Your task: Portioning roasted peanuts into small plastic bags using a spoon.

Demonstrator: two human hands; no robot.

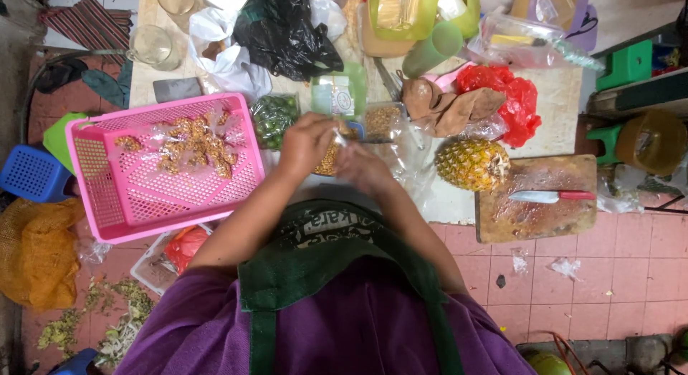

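Nut bag [331, 157], pinched between both hands [337, 149]

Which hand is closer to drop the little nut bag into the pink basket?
Probably the left hand. It is at the small bag of nuts and sits nearest the pink basket, which lies on that side. The right hand is farther, toward the pineapple.
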